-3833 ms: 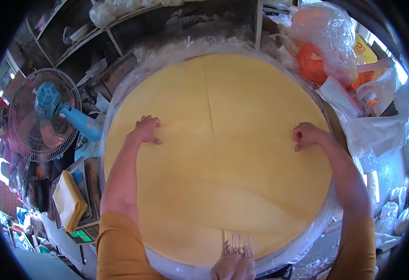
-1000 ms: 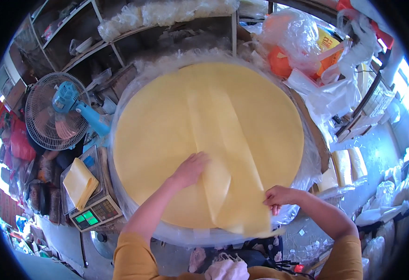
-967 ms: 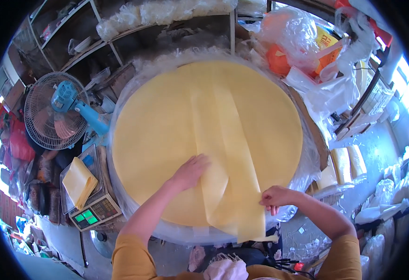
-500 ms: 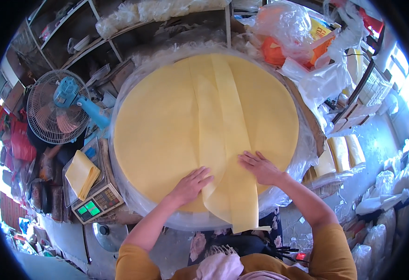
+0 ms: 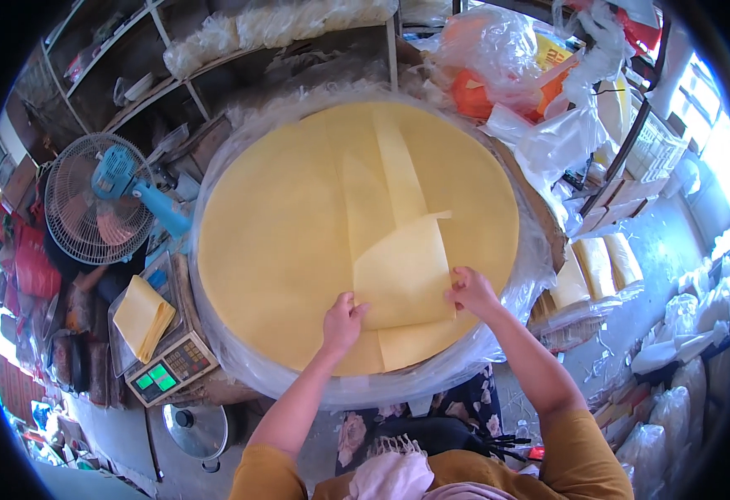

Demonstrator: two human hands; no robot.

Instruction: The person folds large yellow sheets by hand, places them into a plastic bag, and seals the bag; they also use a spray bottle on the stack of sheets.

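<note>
A big round stack of thin yellow sheets (image 5: 265,225) lies on clear plastic in front of me. Its top sheet is folded inward from the sides into a long strip (image 5: 398,179). The strip's near end is turned up and back over itself, making a squarish flap (image 5: 406,267). At the left end of the fold, my left hand (image 5: 344,321) is closed on the sheet's edge. My right hand (image 5: 471,292) pinches the opposite edge between thumb and fingers. Part of the strip's underlying layer shows just below the fold.
To the left stand a blue fan (image 5: 115,179) and a digital scale (image 5: 173,367) bearing a folded yellow stack (image 5: 143,317). A glass pot lid (image 5: 196,429) is below the scale. Plastic bags (image 5: 498,50) crowd the back right; packed yellow bundles (image 5: 594,267) lie at right.
The strip's near end, which hung past the stack's front edge, has been folded away from me onto the strip. Both hands went from lying flat to gripping the fold's sides.
</note>
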